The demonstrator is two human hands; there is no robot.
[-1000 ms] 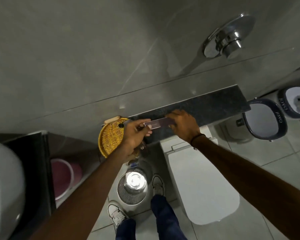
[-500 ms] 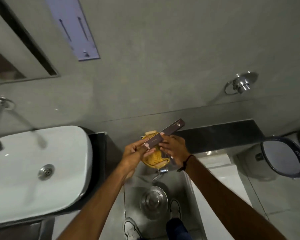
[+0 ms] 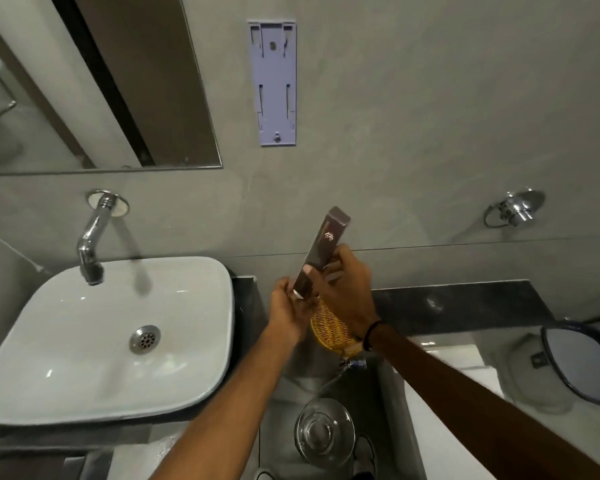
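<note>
A long, narrow dark brown box (image 3: 324,245) with a small logo stands tilted, its top end pointing up and right toward the wall. My left hand (image 3: 286,313) pinches its lower end. My right hand (image 3: 345,292) grips the box around its middle from the right, fingers curled behind it. Below both hands, partly hidden by my right wrist, a yellow woven basket (image 3: 329,329) sits at the left end of a dark stone ledge (image 3: 465,306).
A white basin (image 3: 111,341) with a chrome tap (image 3: 92,244) is at the left under a mirror (image 3: 84,81). An empty lilac dispenser bracket (image 3: 272,83) hangs on the wall. A steel bin lid (image 3: 324,436) lies below, a toilet (image 3: 465,393) at the right.
The view has swung up and left from the ledge toward the basin. Both hands lifted the box off the ledge and tipped it from flat to nearly upright.
</note>
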